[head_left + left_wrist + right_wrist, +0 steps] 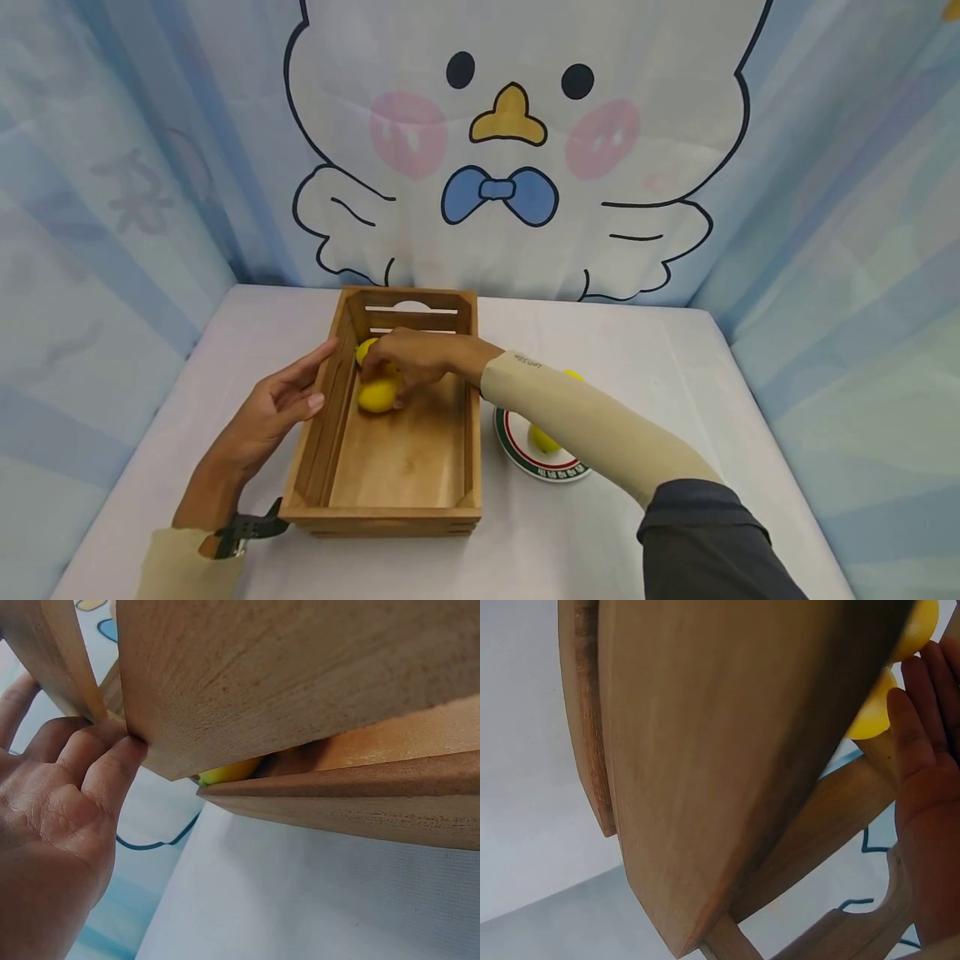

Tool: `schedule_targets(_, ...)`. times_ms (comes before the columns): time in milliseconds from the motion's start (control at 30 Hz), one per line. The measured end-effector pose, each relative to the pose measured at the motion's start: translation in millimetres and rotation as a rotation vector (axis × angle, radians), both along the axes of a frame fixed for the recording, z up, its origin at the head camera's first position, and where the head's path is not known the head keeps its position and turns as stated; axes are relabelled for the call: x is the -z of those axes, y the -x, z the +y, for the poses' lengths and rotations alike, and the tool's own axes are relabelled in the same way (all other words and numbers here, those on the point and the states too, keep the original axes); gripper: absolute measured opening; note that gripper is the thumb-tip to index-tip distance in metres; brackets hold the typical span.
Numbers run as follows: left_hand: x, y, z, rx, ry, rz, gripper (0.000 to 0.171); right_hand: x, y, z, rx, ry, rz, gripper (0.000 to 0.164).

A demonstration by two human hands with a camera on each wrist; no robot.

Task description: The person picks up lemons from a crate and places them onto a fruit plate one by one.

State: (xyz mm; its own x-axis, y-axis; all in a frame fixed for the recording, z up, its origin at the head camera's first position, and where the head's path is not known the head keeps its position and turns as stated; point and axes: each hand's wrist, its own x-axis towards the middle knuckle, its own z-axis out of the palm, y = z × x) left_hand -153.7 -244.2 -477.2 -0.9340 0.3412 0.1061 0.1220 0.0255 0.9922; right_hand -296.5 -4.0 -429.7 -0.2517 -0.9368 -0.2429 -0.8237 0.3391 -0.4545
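A wooden crate [408,492] with slatted sides stands on the white table. Inside it, toward the far left, my right hand [416,357] grips a yellow lemon [377,396] between fingers and thumb. Another lemon [364,350] lies just beyond, partly covered by the fingers. Both lemons appear beside the fingers in the right wrist view, though the thumb is hidden there. My left hand [273,408] rests against the crate's left outer side. In the left wrist view, the fingertips [127,750] touch the edge of a slat.
Right of the crate sits a white plate [517,454] with a green and red rim. A lemon [543,439] lies on it, partly under my right forearm, and another bit of yellow [573,375] shows behind the sleeve. A printed curtain [510,250] hangs behind the table.
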Motion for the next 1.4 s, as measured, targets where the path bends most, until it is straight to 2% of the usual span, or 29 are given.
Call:
schedule_targets(300, -1.1, -0.1, 0.5, 0.002, -0.011, -0.005, 0.069, -0.4, -0.9, -0.2, 0.013, -0.011, -0.037, 0.044)
schedule_targets(533, -2.2, -0.3, 1.0, 0.004, -0.019, -0.017, 0.069, 0.2, -1.4, 0.6, 0.015, -0.057, -0.044, 0.039)
schedule_targets(800, -1.6, 0.4, 1.0, 0.014, -0.039, 0.004, 0.069, 0.5, -2.6, -0.7, 0.022, -0.101, -0.046, 0.037)
schedule_targets(1400, -0.5, 0.9, 0.6, 0.02, -0.048, 0.012, 0.069, 0.1, -4.3, 3.0, -0.014, -0.237, -0.03, 0.049)
